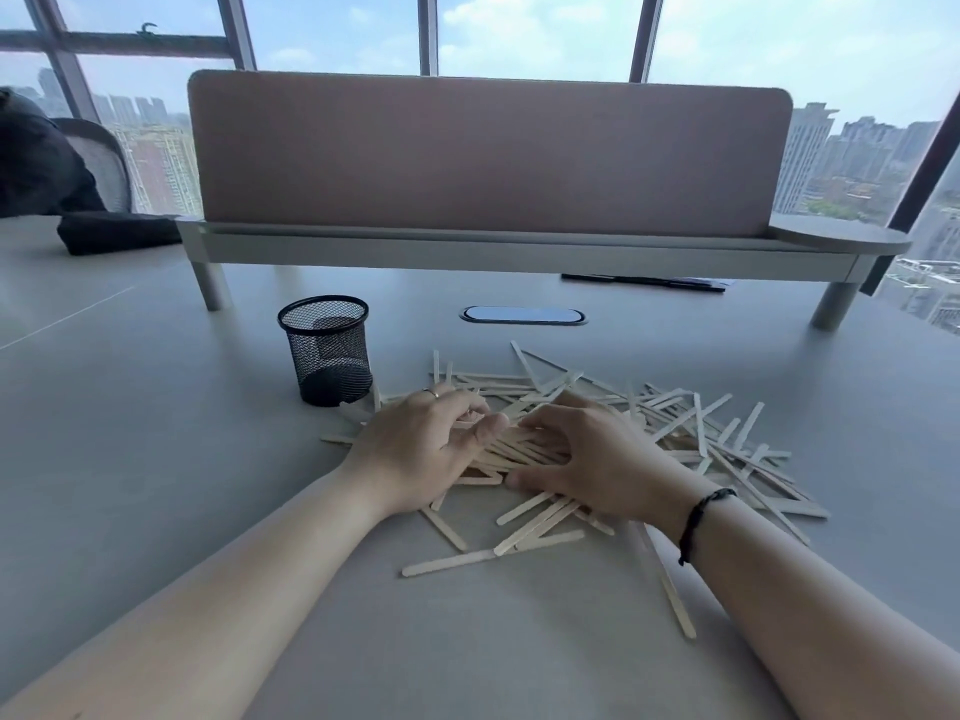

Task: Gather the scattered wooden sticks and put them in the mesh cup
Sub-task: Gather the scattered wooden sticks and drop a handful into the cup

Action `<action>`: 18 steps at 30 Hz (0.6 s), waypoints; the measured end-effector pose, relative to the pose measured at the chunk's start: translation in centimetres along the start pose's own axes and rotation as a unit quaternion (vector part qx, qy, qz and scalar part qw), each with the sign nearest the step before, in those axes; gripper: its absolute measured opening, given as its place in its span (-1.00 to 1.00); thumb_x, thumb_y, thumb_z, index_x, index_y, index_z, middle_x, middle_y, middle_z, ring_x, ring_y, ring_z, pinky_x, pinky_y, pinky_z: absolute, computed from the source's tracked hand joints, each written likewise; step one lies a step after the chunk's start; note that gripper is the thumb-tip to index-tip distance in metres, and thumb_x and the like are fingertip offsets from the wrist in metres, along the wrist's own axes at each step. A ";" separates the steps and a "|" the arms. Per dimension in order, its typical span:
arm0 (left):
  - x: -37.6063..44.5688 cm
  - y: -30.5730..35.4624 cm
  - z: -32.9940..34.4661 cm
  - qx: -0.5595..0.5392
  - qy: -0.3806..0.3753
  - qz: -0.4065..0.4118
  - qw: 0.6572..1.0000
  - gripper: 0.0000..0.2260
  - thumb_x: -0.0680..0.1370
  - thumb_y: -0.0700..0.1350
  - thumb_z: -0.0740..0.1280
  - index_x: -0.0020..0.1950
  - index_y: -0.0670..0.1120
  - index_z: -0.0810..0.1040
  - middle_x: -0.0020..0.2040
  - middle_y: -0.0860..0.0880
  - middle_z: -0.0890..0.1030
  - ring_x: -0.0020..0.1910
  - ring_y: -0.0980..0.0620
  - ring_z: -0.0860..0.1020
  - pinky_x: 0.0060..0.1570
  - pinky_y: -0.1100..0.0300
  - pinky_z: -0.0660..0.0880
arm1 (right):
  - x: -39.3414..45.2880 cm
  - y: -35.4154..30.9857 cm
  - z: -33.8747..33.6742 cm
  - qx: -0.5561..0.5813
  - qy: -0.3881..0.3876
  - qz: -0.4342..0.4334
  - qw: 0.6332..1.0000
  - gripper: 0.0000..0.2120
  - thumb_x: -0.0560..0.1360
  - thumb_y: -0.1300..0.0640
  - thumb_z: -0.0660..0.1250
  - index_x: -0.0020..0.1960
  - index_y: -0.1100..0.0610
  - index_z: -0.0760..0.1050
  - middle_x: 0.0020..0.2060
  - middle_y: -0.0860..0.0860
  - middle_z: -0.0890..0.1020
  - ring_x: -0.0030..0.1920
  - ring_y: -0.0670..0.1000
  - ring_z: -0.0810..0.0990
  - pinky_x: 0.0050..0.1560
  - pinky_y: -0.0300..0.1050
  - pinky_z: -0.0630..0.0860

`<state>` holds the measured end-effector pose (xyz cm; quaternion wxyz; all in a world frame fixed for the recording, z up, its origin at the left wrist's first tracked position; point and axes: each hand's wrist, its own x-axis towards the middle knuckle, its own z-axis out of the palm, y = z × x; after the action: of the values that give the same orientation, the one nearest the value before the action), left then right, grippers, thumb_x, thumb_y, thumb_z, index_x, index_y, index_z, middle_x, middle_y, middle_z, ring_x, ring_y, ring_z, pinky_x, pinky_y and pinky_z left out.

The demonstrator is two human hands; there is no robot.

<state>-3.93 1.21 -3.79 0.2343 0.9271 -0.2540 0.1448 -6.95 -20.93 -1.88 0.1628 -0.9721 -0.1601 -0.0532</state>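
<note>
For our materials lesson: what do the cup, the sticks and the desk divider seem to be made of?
Mesh cup: black wire mesh, likely coated metal; you see through its wall.
Wooden sticks: pale, matte, unfinished-looking wood, flat with rounded ends.
Divider panel: dull pinkish surface without glare, perhaps felt or fabric; uncertain.

We see pale bare-wood sticks (675,423), flat, smooth and matt. Mesh cup (327,350) is black wire mesh, slight sheen. Table (156,433) is grey, smooth, matt. Divider panel (488,153) looks like pinkish felt-like cloth, matt. Wristband (701,517) is black braided cord.
</note>
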 end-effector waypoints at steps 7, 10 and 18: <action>-0.2 0.5 -0.8 0.054 -0.093 -0.008 0.994 -0.06 0.25 0.63 0.16 0.53 0.20 0.21 0.46 0.10 0.43 0.43 0.01 0.39 0.38 0.01 0.31 | 0.3 0.8 0.1 0.009 0.013 -0.016 1.000 -0.54 0.42 -0.30 0.37 0.19 -0.04 0.55 0.07 -0.03 0.57 0.10 0.04 0.53 0.11 -0.03 0.48; -0.3 0.4 -0.6 0.011 -0.069 -0.030 0.997 -0.01 0.25 0.57 0.32 0.56 0.21 0.08 0.46 0.04 0.44 0.42 0.00 0.41 0.36 0.07 0.35 | 0.3 1.0 0.2 0.015 0.025 -0.026 0.999 -0.65 0.47 -0.24 0.35 0.04 0.01 0.53 -0.05 -0.02 0.55 0.00 0.06 0.53 0.03 0.00 0.49; -0.2 -0.3 0.0 -0.031 -0.010 -0.058 0.998 -0.13 0.39 0.34 0.46 0.57 0.15 0.12 0.32 0.05 0.49 0.30 0.01 0.49 0.20 0.13 0.43 | 0.4 1.1 0.7 0.006 0.065 -0.046 0.997 -0.69 0.56 -0.17 0.29 -0.19 -0.02 0.29 -0.27 -0.13 0.40 -0.20 0.04 0.40 -0.19 -0.04 0.30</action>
<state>-3.92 1.52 -3.96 0.2689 0.9337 -0.2069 0.1141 -6.14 -21.58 -2.78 0.1758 -0.9573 -0.1939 -0.1229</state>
